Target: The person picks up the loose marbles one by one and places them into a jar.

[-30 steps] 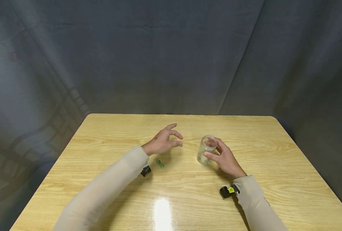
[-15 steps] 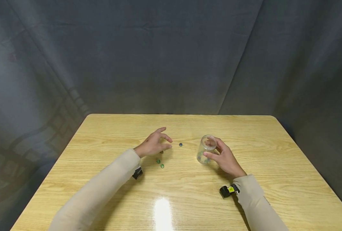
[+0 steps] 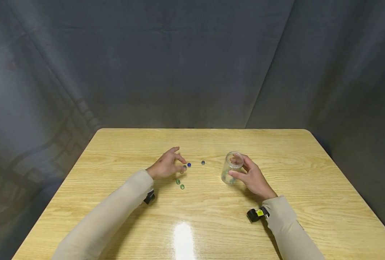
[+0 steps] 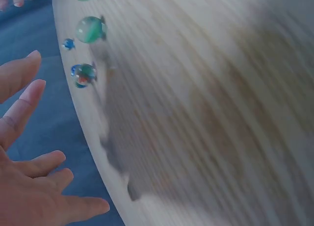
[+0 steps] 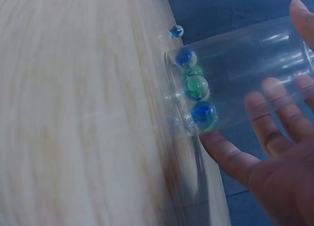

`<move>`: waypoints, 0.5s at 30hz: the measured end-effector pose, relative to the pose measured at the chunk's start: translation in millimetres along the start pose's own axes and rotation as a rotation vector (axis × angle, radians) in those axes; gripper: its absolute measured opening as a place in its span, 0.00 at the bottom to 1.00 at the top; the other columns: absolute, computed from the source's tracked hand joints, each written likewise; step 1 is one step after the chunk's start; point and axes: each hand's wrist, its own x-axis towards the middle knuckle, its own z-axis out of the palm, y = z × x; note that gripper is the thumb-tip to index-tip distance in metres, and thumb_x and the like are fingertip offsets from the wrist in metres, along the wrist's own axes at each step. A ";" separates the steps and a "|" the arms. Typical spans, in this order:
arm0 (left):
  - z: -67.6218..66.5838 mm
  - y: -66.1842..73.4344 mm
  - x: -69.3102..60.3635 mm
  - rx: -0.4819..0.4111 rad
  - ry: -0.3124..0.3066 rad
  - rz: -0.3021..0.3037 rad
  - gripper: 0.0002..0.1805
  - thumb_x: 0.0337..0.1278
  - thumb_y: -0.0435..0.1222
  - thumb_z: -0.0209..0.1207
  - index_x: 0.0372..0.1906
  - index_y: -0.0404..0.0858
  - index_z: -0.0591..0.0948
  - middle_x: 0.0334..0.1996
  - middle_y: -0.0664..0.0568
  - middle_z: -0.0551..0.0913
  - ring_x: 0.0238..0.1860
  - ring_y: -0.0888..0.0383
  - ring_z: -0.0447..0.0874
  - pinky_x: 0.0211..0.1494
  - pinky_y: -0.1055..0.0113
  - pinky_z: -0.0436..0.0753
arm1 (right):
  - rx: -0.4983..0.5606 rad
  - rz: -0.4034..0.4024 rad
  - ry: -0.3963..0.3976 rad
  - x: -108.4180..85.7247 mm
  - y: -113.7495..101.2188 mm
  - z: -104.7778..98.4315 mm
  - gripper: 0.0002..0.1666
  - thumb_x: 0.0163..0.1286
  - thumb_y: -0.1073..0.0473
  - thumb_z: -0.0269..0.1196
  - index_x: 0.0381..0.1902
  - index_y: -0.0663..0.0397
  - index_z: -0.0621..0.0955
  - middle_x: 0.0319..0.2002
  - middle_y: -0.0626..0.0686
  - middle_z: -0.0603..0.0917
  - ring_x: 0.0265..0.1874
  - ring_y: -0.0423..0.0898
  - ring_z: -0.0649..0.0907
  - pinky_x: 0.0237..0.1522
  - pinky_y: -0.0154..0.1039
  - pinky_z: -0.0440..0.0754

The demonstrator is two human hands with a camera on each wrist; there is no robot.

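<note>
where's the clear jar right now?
In the head view, the clear jar sits on the table, right of centre, with the right hand gripping it. The nearest loose marble lies to its left.

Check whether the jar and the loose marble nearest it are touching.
Apart: the head view shows bare tabletop between the jar and that loose marble.

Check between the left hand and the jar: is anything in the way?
Yes, low on the table: a bright blue marble just beyond the left hand, and a second marble farther toward the jar. Nothing visible covers the jar's mouth.
</note>
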 end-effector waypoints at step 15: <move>2.2 -9.5 0.5 0.057 -0.017 -0.069 0.04 0.53 0.37 0.73 0.33 0.44 0.88 0.77 0.35 0.53 0.79 0.39 0.39 0.73 0.34 0.36 | -0.005 -0.011 -0.001 -0.1 3.0 -0.6 0.38 0.69 0.64 0.67 0.73 0.56 0.65 0.63 0.64 0.74 0.67 0.64 0.69 0.66 0.65 0.64</move>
